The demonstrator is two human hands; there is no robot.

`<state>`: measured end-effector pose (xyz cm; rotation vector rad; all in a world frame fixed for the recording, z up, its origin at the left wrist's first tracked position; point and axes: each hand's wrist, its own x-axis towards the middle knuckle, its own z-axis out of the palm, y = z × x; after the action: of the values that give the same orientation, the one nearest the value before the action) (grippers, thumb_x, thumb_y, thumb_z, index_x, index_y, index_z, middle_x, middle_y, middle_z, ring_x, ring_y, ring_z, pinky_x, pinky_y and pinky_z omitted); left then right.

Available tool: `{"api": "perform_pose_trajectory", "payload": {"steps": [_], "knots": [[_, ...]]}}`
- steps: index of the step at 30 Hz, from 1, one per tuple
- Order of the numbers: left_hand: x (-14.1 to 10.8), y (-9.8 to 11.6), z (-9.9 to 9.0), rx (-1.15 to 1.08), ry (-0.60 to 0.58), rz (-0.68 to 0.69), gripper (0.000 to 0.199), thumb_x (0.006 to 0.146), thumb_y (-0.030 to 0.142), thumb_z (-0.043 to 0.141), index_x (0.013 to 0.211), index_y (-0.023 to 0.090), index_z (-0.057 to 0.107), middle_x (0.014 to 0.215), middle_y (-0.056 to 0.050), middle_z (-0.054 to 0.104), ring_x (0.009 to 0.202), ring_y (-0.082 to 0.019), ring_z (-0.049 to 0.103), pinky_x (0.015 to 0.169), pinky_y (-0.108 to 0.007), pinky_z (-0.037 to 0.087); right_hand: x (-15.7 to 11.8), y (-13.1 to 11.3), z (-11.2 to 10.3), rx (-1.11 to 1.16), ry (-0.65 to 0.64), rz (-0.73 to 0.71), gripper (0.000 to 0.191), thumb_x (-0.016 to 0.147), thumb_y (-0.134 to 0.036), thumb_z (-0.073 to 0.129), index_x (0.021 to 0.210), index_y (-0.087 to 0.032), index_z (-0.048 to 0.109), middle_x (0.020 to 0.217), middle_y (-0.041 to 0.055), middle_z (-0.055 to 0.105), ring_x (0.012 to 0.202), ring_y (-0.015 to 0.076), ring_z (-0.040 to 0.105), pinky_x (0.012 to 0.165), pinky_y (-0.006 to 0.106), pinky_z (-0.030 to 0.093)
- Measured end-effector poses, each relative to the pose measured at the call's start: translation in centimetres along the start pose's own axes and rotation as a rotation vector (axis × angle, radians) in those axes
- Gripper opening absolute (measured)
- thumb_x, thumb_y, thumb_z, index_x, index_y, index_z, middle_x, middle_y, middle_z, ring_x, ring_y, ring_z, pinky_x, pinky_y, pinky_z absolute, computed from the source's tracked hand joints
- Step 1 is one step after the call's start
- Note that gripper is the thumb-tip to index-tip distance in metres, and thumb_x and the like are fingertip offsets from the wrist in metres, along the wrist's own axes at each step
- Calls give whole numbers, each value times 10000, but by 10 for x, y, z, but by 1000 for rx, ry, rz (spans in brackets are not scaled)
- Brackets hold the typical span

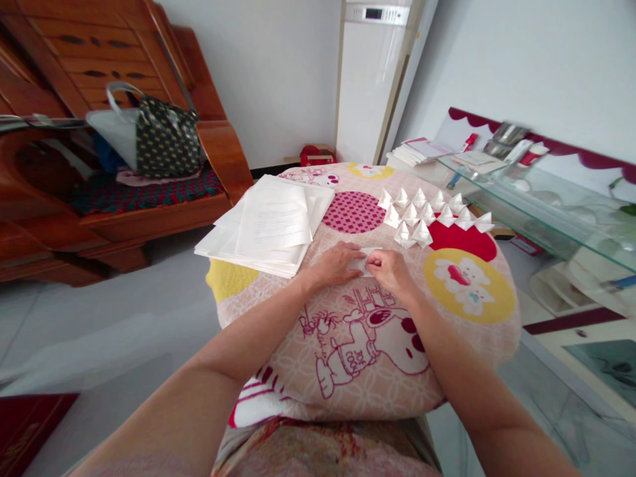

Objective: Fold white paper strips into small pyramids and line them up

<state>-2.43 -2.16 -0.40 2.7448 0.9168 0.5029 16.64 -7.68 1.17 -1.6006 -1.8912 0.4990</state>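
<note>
A small folded piece of white paper (364,264) lies on the cloth-covered round table, between my two hands. My left hand (339,264) holds its left side, thumb and forefinger resting on the paper. With curled fingers, my right hand (391,270) pinches the right part; its fingertips hide some of the fold. Beyond my right hand stand several folded white paper boats (410,214), set in rough rows. To the left of my left hand is a stack of white paper sheets (275,218), its top sheet printed with text.
The patterned tablecloth (348,361) covers the table. At right stands a glass shelf (536,215) with papers and cups. A wooden bench (218,156) at left carries a dotted bag (166,139). A white upright cabinet-like unit (368,86) stands behind.
</note>
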Motion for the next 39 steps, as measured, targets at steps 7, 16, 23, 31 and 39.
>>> {"api": "perform_pose_trajectory", "payload": {"steps": [7,16,23,31,39], "knots": [[5,-6,8,-77,17,-2,422,821,266,731,1242,226,732,1338,-94,705,1294,-297,618,1146,-442,479,3,2,5,-13,-107,41,110,746,-94,663,721,-172,738,694,21,716,662,172,622,648,269,419],[1,-43,2,-229,-164,95,666,760,157,760,1405,242,618,1570,-96,518,1419,-310,513,1183,-466,420,0,3,5,8,-103,81,60,748,-139,698,731,-170,746,685,18,710,643,160,611,637,275,411],[-2,-47,-18,-295,-307,137,803,713,51,648,1473,293,558,1654,-55,404,1487,-316,436,1216,-467,376,-1,3,4,46,-97,104,55,730,-121,705,727,-168,733,673,18,710,627,158,627,615,267,424],[-9,-53,-30,-377,-308,134,689,772,126,646,1446,257,583,1600,-61,489,1447,-277,489,1207,-430,382,-7,0,1,-50,-116,55,33,771,-158,741,788,-183,729,728,20,729,668,162,638,635,264,419],[-1,-40,-10,-318,-42,13,376,897,125,526,1194,181,749,1290,-74,740,1187,-210,685,1102,-382,494,-11,-22,11,-448,-155,-110,117,934,-281,707,909,-172,743,918,83,733,814,196,652,719,291,417]]}}
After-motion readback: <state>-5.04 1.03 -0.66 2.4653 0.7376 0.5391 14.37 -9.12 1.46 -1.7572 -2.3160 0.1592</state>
